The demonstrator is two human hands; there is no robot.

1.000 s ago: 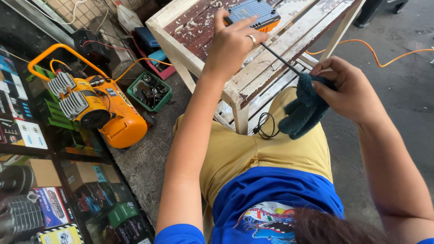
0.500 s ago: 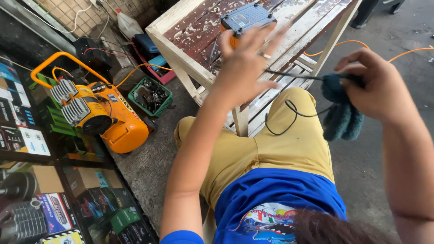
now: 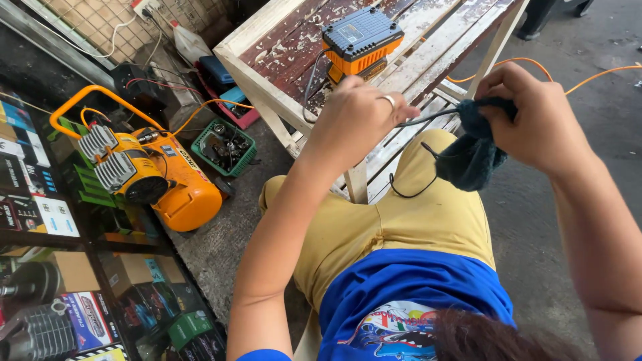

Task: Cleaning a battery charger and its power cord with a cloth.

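- Left hand: knuckles up, ring on one finger, grip clenched around a thin black cord at the near edge of the tabletop.
- Right hand: at 3 o'clock from the left hand, grip clenched on a dark blue-green cloth; cloth bunched under the fingers and hanging toward 6 o'clock, over the yellow shorts.
- Black cord: stretched taut between both hands, entering the cloth at its 3 o'clock end; slack loop dropping toward 6 o'clock onto the shorts.
- Blue-and-orange power unit: box-shaped, resting on the tabletop at 12 o'clock from the left hand, near but not touching; grey lead running off its 9 o'clock side. Link between this lead and the black cord: cannot tell.
- Tabletop: white-framed wooden bench, worn reddish planks with flaking paint, slatted section below at 6 o'clock.
- Orange cable: on the concrete floor at 12 o'clock from the right hand, beyond the bench.
- Orange air compressor: on the floor at 9 o'clock from the left hand, well apart, finned grey cylinders on top.
- Green crate: just beside the compressor at its 2 o'clock, filled with small dark parts.
- Boxed goods: shelved at far 9 o'clock.
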